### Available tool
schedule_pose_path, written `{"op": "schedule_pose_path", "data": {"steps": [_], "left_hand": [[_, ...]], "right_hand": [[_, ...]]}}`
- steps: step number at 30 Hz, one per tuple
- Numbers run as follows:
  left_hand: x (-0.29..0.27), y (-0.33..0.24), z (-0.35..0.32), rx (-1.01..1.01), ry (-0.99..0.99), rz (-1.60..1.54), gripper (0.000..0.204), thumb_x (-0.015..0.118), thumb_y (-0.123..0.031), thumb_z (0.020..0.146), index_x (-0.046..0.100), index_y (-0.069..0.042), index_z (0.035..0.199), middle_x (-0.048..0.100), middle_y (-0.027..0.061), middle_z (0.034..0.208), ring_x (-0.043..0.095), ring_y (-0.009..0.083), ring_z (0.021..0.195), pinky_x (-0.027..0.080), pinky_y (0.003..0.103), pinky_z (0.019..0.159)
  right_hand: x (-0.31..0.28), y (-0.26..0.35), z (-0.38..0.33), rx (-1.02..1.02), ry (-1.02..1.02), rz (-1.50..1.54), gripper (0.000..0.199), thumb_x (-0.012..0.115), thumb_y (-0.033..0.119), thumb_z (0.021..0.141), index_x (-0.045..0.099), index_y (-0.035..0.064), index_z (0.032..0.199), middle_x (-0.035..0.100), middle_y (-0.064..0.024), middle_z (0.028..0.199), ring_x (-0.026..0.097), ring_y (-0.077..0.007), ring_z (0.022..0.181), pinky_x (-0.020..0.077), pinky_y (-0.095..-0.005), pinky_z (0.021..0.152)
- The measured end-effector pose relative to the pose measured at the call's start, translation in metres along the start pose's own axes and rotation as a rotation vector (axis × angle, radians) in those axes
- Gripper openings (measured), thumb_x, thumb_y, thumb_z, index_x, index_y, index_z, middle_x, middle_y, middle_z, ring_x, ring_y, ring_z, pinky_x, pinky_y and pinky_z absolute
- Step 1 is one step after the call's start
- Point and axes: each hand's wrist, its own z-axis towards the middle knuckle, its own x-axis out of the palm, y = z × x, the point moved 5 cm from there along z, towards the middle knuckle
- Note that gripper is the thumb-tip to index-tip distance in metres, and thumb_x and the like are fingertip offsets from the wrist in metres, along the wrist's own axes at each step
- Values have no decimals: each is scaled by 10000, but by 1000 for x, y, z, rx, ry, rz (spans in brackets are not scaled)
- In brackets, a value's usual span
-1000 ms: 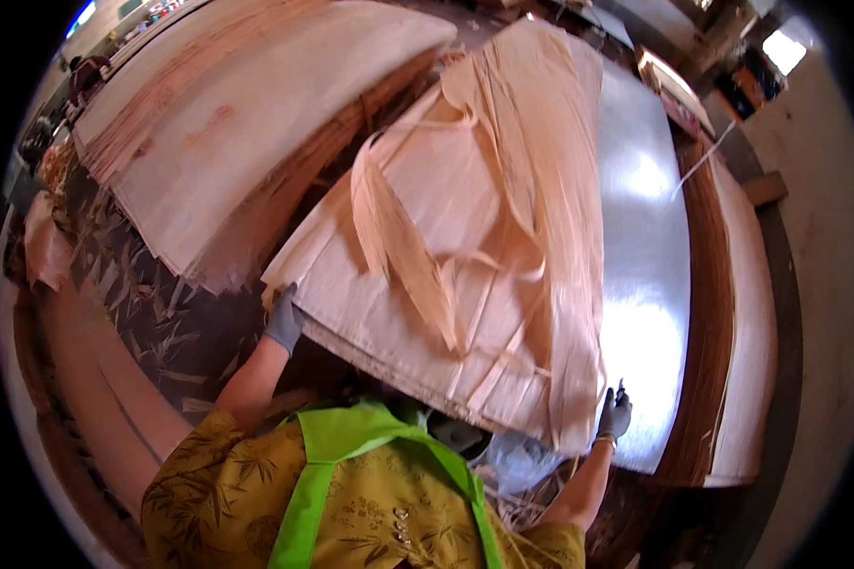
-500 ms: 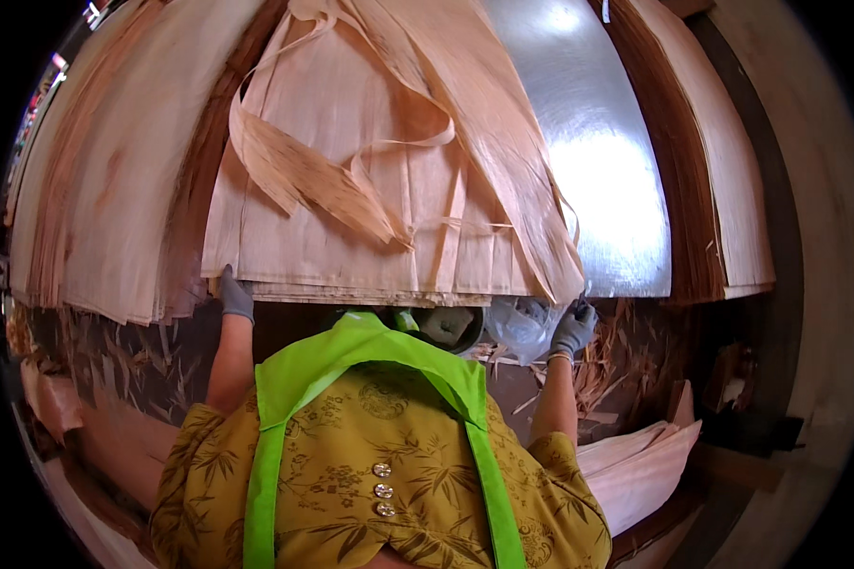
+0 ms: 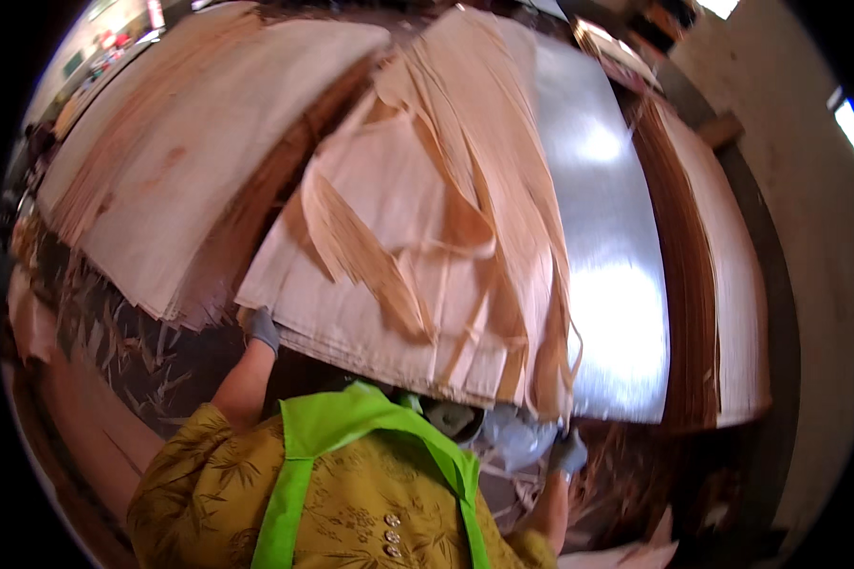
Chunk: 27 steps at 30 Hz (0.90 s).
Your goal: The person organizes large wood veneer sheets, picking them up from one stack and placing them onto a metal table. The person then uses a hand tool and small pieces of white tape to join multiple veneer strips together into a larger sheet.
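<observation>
A wide stack of thin, pale wood veneer sheets [image 3: 417,237] with torn, curling strips on top lies over a shiny metal plate [image 3: 607,256]. My left hand [image 3: 262,329], in a grey glove, grips the stack's near left corner from beneath. My right hand [image 3: 567,453], also gloved, holds under the stack's near right corner, where loose strips hang down. The near edge of the stack is lifted above my chest. My yellow patterned shirt and green vest straps fill the bottom of the view.
Another large veneer stack [image 3: 180,171] lies to the left. A tall pile of brown sheets [image 3: 712,284] stands right of the metal plate. Veneer scraps [image 3: 114,341] litter the floor on the left, and a wall [image 3: 788,142] runs along the right.
The view has swung from straight over the stack to an angle toward the right. Both hands still hold the near corners, and the stack's near edge sits closer to my body.
</observation>
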Motion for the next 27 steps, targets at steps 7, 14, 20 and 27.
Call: {"op": "schedule_pose_path", "data": {"steps": [7,14,20,27], "left_hand": [[53,-1,-59,-136,-58,27,328,463,-207,839,538,-37,1110,561,118,1094,551,258,982,477,388,855],[85,-41,-104,89,-250,454,178,517,-136,745,612,-31,853,621,104,827,607,258,732,506,373,690],[37,-26,-64,225,-456,801,156,549,-170,767,636,-60,835,643,107,840,626,267,775,484,346,673],[46,-20,-65,122,-482,854,223,537,-200,768,636,-64,915,644,113,957,618,273,877,483,353,739]], "right_hand": [[-54,-20,-85,111,11,353,283,692,211,727,514,39,589,506,-182,528,415,-348,442,361,-389,432],[-89,-57,-180,258,324,209,316,661,375,794,632,146,1010,645,-151,804,632,-247,693,481,-342,623],[-118,-45,-187,150,309,157,317,616,407,835,692,112,920,657,-88,681,605,-214,539,475,-334,526],[-50,-53,-119,35,49,248,282,690,245,759,559,68,584,576,-135,559,497,-256,460,429,-372,496]]}}
